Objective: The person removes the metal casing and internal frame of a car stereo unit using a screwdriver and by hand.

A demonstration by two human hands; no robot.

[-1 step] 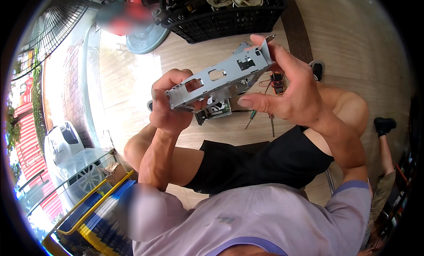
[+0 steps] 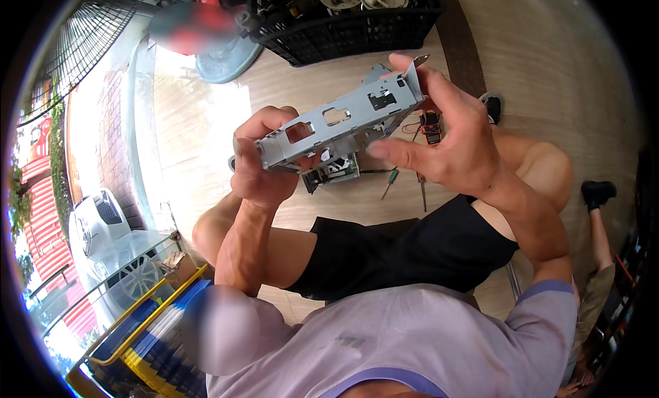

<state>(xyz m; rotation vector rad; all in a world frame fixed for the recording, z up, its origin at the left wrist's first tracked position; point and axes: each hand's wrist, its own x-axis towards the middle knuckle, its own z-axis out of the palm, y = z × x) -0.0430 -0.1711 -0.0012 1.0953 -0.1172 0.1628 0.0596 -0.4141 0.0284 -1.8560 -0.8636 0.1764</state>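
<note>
A grey sheet-metal frame [image 2: 326,127] with rectangular cutouts is held up in front of me, tilted so its right end sits farther away. Around its left end, my left hand [image 2: 264,158] is closed, fingers behind and thumb at the near edge. My right hand [image 2: 453,134] grips the right end with its fingers at the back corner, while its thumb points left below the frame, slightly blurred. Under the frame, partly hidden by it, a dark device with an exposed circuit board [image 2: 336,173] rests on the tiled floor.
Beyond the frame stands a black plastic crate [image 2: 350,38] of parts. A multimeter [image 2: 430,127], a green-handled screwdriver [image 2: 390,182] and another thin tool [image 2: 423,192] lie on the floor. A fan [image 2: 82,48] is at far left; a yellow rack [image 2: 147,319] is at near left. Another person's leg [image 2: 600,226] shows at right.
My right thumb has shifted slightly away from me. The metal frame and my left hand have moved a tiny bit to the left.
</note>
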